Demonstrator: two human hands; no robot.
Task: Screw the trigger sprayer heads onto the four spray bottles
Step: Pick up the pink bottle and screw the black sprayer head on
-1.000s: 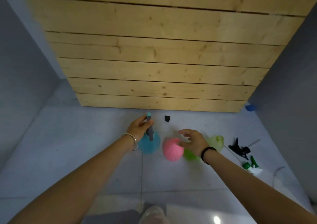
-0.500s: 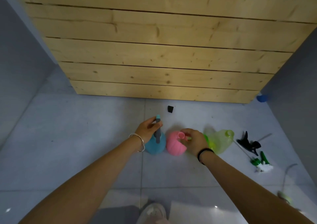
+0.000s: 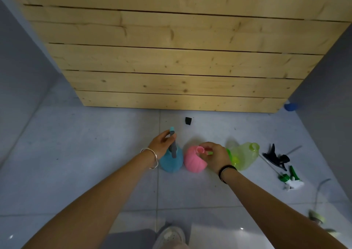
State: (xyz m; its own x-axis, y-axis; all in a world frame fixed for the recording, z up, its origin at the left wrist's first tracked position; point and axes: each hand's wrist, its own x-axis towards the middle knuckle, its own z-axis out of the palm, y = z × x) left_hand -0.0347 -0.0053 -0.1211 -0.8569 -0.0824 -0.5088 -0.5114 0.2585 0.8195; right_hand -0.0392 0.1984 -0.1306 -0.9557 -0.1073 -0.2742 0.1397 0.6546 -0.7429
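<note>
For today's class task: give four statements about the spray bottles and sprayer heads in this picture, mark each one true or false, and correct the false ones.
1. The left hand grips a grey sprayer head sitting on the blue bottle. True.
2. The pink bottle has a sprayer head on it. False: its neck is open and bare.
3. A black sprayer head lies on the floor to the right of the light green bottle. True.
4. The right hand holds the green-and-white sprayer head. False: that head lies on the floor, and the right hand's fingers curl at the pink bottle's neck.
</note>
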